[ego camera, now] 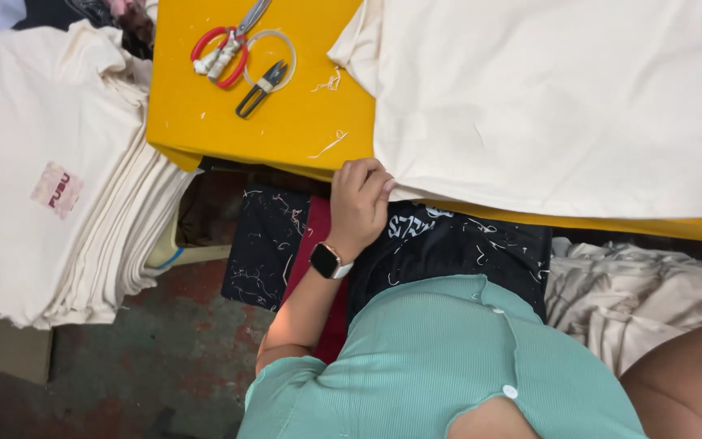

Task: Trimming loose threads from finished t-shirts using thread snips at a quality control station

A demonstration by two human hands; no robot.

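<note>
Bright, even overhead light; the yellow tabletop (286,122) above the left hand (357,205) shows sharp, while the floor (123,382) below it sits dim.

A yellow counter (286,122) carries red-handled metal scissors (225,49) with pale tape wound round one handle, and just beside them small black thread snips (260,89) lying across a thin pale ring (279,45). Loose thread scraps (331,145) are scattered over the yellow top. To the side, well apart from the tools, stands a tall stack of folded cream shirts (67,187), the top one bearing a small reddish printed patch (57,189). A crumpled heap of beige cloth (635,293) lies below the counter's edge. A black thread-strewn cloth (266,244) hangs over a worn reddish floor (180,341).
</note>
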